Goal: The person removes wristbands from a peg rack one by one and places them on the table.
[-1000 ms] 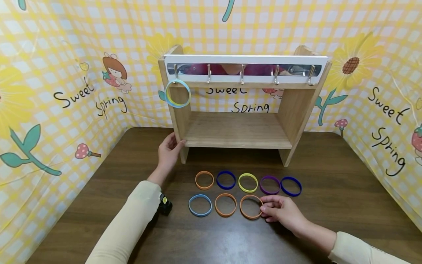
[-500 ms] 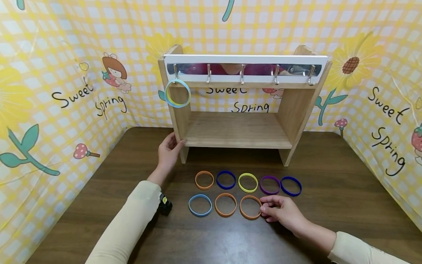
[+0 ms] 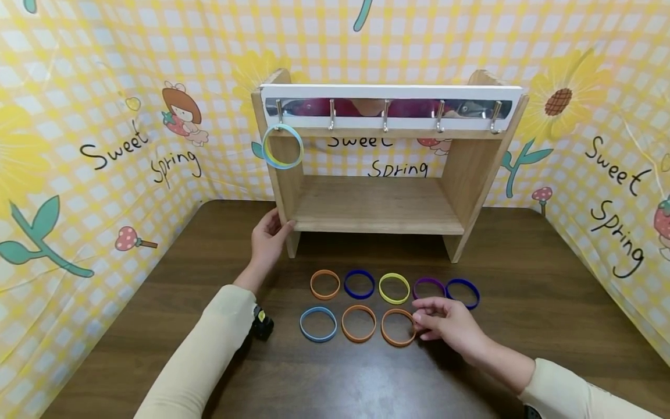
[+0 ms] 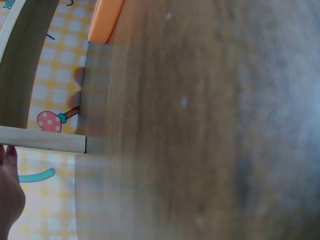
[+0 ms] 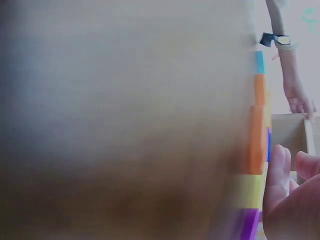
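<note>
My left hand holds the left side panel of a wooden rack, thumb on its front edge; in the left wrist view part of this hand shows against the panel. My right hand is low over the table, fingertips at the right edge of an orange wristband. In the right wrist view its thumb stands apart from its fingers, with no band seen between them. Beside that band lie another orange wristband and a light blue one.
Behind them lie orange, dark blue, yellow, purple and dark blue wristbands. Light blue and yellow bands hang from the leftmost of several hooks. A checked cloth surrounds the brown table.
My right hand has shifted slightly up and away from the table's front edge. The orange wristband stays in place, and my left hand keeps its hold on the rack.
</note>
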`<state>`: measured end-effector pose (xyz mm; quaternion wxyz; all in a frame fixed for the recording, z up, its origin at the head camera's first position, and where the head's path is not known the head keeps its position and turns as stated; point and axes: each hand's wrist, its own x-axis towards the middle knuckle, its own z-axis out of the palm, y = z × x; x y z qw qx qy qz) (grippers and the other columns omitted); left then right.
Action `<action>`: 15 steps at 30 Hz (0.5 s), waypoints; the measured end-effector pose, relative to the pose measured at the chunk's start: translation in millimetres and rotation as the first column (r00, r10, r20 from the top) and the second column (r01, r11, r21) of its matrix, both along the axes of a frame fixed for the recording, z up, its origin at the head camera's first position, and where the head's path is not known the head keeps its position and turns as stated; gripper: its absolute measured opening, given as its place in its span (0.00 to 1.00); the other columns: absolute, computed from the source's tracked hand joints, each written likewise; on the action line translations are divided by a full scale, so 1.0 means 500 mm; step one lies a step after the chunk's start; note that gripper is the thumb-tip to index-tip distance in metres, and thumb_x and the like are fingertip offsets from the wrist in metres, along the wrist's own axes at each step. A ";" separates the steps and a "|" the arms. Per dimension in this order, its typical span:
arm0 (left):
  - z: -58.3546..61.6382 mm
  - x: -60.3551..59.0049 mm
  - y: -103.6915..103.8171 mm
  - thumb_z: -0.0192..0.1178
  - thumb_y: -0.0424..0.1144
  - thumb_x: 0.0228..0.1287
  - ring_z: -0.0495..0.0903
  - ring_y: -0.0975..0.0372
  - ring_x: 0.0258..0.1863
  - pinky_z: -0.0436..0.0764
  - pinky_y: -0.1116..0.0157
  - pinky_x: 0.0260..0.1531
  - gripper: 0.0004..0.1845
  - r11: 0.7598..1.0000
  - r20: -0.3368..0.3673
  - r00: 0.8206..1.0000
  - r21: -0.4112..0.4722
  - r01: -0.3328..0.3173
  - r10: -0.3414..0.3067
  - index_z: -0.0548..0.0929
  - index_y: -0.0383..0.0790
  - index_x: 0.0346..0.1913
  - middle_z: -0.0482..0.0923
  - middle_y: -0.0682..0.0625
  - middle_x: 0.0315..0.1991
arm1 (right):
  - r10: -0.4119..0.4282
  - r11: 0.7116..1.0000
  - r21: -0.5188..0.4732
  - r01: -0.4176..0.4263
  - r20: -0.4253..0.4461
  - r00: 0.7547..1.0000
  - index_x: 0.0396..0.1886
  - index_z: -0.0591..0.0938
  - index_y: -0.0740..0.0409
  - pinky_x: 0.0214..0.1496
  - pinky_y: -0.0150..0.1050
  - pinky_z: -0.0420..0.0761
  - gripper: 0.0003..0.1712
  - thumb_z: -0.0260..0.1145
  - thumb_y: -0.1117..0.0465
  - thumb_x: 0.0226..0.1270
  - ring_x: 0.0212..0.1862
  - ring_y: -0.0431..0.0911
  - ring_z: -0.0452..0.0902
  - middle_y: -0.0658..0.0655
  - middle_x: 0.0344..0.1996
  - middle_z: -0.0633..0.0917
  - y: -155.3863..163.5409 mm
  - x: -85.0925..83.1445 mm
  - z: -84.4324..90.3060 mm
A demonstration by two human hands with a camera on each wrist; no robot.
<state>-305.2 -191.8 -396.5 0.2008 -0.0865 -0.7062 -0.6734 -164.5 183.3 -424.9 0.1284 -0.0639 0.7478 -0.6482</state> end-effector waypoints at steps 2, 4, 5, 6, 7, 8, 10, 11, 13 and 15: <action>0.001 0.000 0.000 0.63 0.27 0.64 0.76 0.53 0.52 0.77 0.71 0.46 0.23 1.000 -0.001 1.000 0.003 0.001 -0.001 0.74 0.27 0.61 0.77 0.33 0.55 | -0.002 1.000 -0.003 0.001 -0.008 1.000 0.57 0.73 0.79 0.37 0.42 0.84 0.24 0.66 0.68 0.66 0.40 0.53 0.83 0.62 0.37 0.81 -0.006 -0.006 0.011; 0.002 0.001 0.000 0.63 0.27 0.64 0.76 0.52 0.53 0.77 0.71 0.46 0.23 1.000 0.002 1.000 0.005 0.001 -0.001 0.75 0.27 0.61 0.77 0.33 0.55 | -0.001 1.000 -0.013 0.001 -0.014 1.000 0.57 0.72 0.79 0.38 0.42 0.84 0.24 0.66 0.68 0.66 0.40 0.53 0.83 0.64 0.38 0.81 -0.012 -0.012 0.022; 0.003 0.001 0.000 0.63 0.27 0.64 0.76 0.52 0.53 0.77 0.70 0.46 0.22 1.000 0.002 1.000 0.005 0.002 -0.002 0.75 0.27 0.61 0.77 0.33 0.55 | -0.002 1.000 -0.021 0.001 -0.015 1.000 0.57 0.72 0.79 0.38 0.42 0.84 0.24 0.66 0.68 0.66 0.41 0.54 0.83 0.65 0.39 0.81 -0.016 -0.014 0.027; 0.004 0.002 0.000 0.62 0.27 0.65 0.76 0.51 0.53 0.77 0.70 0.46 0.22 1.000 0.003 1.000 0.007 0.003 -0.003 0.75 0.27 0.61 0.77 0.33 0.55 | -0.001 1.000 -0.028 0.000 -0.017 1.000 0.57 0.72 0.79 0.38 0.42 0.84 0.25 0.66 0.68 0.66 0.41 0.54 0.83 0.66 0.40 0.81 -0.020 -0.017 0.032; 0.004 0.003 0.000 0.62 0.27 0.65 0.76 0.51 0.53 0.77 0.70 0.46 0.22 1.000 0.002 1.000 0.007 0.003 -0.003 0.75 0.27 0.61 0.77 0.33 0.55 | 0.001 0.999 -0.036 -0.001 -0.021 1.000 0.58 0.72 0.79 0.39 0.42 0.84 0.25 0.66 0.68 0.66 0.41 0.54 0.83 0.67 0.40 0.81 -0.024 -0.019 0.037; 0.005 0.003 0.000 0.62 0.27 0.65 0.76 0.51 0.53 0.77 0.70 0.46 0.22 1.000 0.000 1.000 0.006 0.003 -0.003 0.75 0.27 0.61 0.77 0.33 0.55 | 0.000 0.999 -0.045 -0.001 -0.026 1.000 0.58 0.72 0.78 0.39 0.42 0.84 0.25 0.66 0.68 0.66 0.42 0.54 0.83 0.68 0.41 0.81 -0.028 -0.022 0.041; 0.005 0.004 0.000 0.62 0.27 0.65 0.76 0.50 0.53 0.77 0.70 0.46 0.22 1.000 -0.002 1.000 0.006 0.005 -0.005 0.74 0.27 0.61 0.77 0.32 0.55 | -0.003 0.998 -0.062 0.001 -0.038 0.999 0.58 0.72 0.78 0.40 0.42 0.84 0.24 0.66 0.68 0.66 0.42 0.54 0.83 0.67 0.41 0.80 -0.037 -0.028 0.051; 0.006 0.004 0.000 0.62 0.27 0.65 0.76 0.50 0.53 0.77 0.70 0.47 0.22 1.000 -0.003 1.000 0.005 0.007 -0.007 0.74 0.27 0.61 0.77 0.32 0.55 | -0.007 0.998 -0.070 0.004 -0.044 0.999 0.58 0.73 0.77 0.40 0.42 0.84 0.24 0.66 0.68 0.66 0.41 0.54 0.83 0.65 0.40 0.80 -0.042 -0.032 0.056; 0.006 0.006 0.000 0.62 0.27 0.65 0.76 0.50 0.53 0.77 0.70 0.47 0.22 1.000 -0.002 1.000 0.002 0.006 -0.006 0.74 0.27 0.61 0.77 0.33 0.55 | -0.013 0.996 -0.087 0.008 -0.062 0.998 0.57 0.74 0.76 0.39 0.42 0.84 0.23 0.66 0.69 0.66 0.40 0.52 0.83 0.63 0.39 0.81 -0.052 -0.040 0.066; 0.006 0.006 0.000 0.62 0.27 0.64 0.76 0.51 0.53 0.77 0.70 0.47 0.22 1.000 0.002 1.000 0.001 0.004 -0.004 0.74 0.27 0.61 0.77 0.33 0.55 | -0.018 0.994 -0.105 0.009 -0.084 0.996 0.57 0.74 0.76 0.39 0.43 0.84 0.22 0.66 0.69 0.66 0.39 0.52 0.83 0.62 0.39 0.81 -0.060 -0.049 0.077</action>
